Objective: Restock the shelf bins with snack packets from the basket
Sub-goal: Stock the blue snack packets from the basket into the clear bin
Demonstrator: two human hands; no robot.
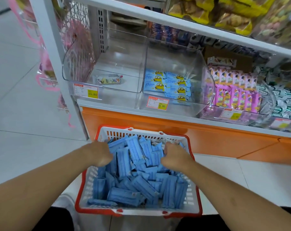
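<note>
A white basket with a red rim (193, 194) stands on the floor below the shelf, filled with several blue snack packets (138, 182). My left hand (100, 153) and my right hand (175, 155) are both down in the far half of the basket, fingers curled around a bunch of blue packets (139, 153) between them. On the shelf above, a clear bin (173, 107) holds several blue packets with yellow cartoon figures (168, 84). The clear bin to its left (108, 59) holds one pale packet (108, 79).
Further right stand a bin of purple and pink packets (234, 90) and one of green and white packets (286, 99). Price tags (157, 103) hang on the bin fronts. An orange base panel (199, 139) runs under the shelf. Pink netted goods (46, 64) hang at the left.
</note>
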